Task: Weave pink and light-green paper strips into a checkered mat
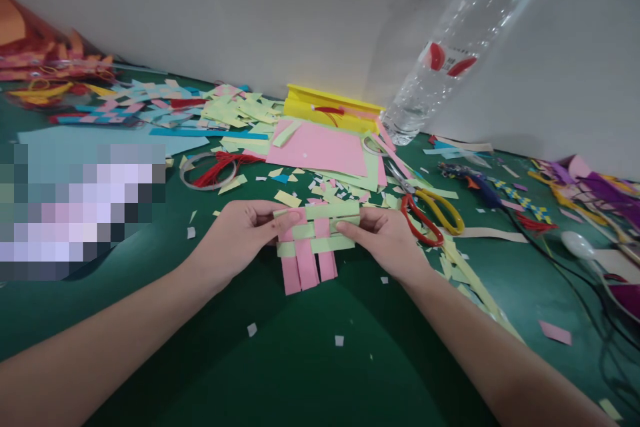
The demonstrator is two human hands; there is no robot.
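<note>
Between my hands is a small woven paper piece [306, 247], with pink strips running up and down and pale green strips passing across them. My left hand [245, 233] pinches its upper left side, thumb in front and fingers behind. On the upper right, my right hand [387, 233] grips the ends of the green strips the same way. The loose pink ends hang toward me below the weave. Scissors [425, 203] with one red and one yellow handle lie just beyond my right hand. Small paper scraps [330, 190] are scattered behind the weave.
Pink paper sheets [320, 147] lie before a yellow folded sheet [300, 103] at the wall. A clear plastic bottle [450, 60] stands at the back right. A tape roll [186, 173] with red cord sits left. Cut strips [240, 110] pile at the back; a black cable [550, 260] runs right.
</note>
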